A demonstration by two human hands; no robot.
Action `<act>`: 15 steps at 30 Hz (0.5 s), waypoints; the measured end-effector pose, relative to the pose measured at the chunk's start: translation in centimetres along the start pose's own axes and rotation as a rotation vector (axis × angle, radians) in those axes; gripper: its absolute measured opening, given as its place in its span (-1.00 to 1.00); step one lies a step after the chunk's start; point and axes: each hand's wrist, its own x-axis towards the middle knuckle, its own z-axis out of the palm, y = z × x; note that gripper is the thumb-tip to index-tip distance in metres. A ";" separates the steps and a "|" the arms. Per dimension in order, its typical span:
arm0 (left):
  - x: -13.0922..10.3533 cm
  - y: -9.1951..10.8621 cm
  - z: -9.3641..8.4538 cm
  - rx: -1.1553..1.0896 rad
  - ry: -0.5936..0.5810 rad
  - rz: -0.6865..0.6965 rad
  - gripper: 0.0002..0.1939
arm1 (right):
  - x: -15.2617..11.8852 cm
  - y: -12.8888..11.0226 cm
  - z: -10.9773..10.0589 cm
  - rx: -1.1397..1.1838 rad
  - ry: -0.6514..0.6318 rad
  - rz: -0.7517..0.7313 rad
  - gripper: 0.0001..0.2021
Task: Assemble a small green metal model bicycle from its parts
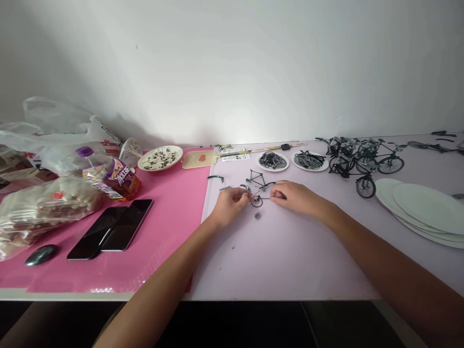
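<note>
My left hand (230, 205) is closed, fingertips pinching a small dark part of a model bicycle that I cannot make out well. Just to its right, my right hand (295, 195) pinches the end of a thin dark rod (265, 198) pointing toward the left hand. A dark ring-shaped piece (257, 202) shows between the two hands. Behind them lies a dark model bicycle frame (256, 178). A small grey round piece (257, 216) rests on the table nearer to me. Left of the frame is a curved green piece (216, 178).
Two plates of dark bicycle parts, a left plate (258, 164) and a right plate (319, 169), stand near the wall. Assembled model bicycles (391, 164) crowd the back right, behind stacked white plates (431, 208). On the left are phones (126, 224), a mouse (41, 254) and a drink bottle (108, 176).
</note>
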 end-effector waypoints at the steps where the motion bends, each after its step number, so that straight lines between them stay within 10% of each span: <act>1: 0.0 0.0 0.0 0.003 0.000 -0.004 -0.83 | 0.1 0.0 0.1 -0.010 -0.009 -0.018 -0.89; 10: -0.2 0.2 0.1 -0.056 -0.006 -0.035 -0.80 | 0.7 0.7 0.3 -0.012 0.151 -0.090 -0.80; 15: -0.2 0.3 0.1 -0.054 -0.013 -0.049 -0.80 | 1.0 -1.6 1.2 0.191 0.440 -0.182 -0.90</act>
